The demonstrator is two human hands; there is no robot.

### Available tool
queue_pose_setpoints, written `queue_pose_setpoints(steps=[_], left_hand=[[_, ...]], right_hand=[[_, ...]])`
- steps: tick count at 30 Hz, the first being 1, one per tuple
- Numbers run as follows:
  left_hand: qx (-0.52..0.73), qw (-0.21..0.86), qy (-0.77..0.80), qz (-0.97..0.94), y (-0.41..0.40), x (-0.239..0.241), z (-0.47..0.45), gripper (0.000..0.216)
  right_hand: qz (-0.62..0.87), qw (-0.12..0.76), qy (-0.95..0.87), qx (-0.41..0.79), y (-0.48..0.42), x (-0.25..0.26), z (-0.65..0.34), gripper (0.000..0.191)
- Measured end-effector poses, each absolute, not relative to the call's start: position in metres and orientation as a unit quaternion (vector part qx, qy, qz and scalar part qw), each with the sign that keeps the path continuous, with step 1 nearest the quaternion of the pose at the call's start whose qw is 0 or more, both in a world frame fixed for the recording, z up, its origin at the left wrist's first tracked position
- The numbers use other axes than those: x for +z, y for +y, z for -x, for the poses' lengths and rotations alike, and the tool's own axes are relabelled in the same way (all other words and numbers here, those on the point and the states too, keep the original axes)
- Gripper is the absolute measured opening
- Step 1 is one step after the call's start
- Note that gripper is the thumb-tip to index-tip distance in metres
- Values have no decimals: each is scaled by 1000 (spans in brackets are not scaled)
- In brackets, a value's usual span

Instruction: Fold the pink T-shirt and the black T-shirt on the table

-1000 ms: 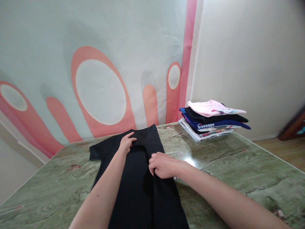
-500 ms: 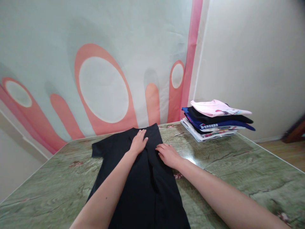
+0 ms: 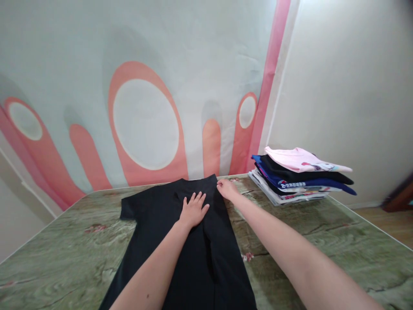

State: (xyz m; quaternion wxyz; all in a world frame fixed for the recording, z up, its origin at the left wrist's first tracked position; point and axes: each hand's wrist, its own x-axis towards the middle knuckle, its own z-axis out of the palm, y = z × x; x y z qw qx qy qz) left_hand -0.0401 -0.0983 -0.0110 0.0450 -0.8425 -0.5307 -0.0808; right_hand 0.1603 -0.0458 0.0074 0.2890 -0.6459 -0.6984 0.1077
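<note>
A black short-sleeved T-shirt [image 3: 155, 232] lies spread on the wood-patterned table, one sleeve out to the left and its right side folded inward. My left hand [image 3: 193, 209] rests flat on its upper middle, fingers spread. At the shirt's far right edge, near the folded shoulder, my right hand [image 3: 226, 189] has its fingers pinched together on the black fabric. Creases run down the shirt to the right of my left wrist.
On the table's right back part stands a stack of folded clothes [image 3: 300, 181], a pink one on top of black, blue and white ones. The table [image 3: 64, 258] meets a wall backdrop [image 3: 193, 56] with pink and orange shapes behind it.
My right hand has moved from lying on the shirt's right side to its far right edge, its fingers now closed there. My left hand stays on the shirt, fingers spread wider.
</note>
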Motion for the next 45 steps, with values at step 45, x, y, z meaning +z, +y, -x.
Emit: queue_pose_setpoints(steps=[45], left_hand=[[-104, 28, -529, 842, -100, -14, 43, 59]], right_hand=[[590, 315, -743, 29, 18, -31, -148, 39]])
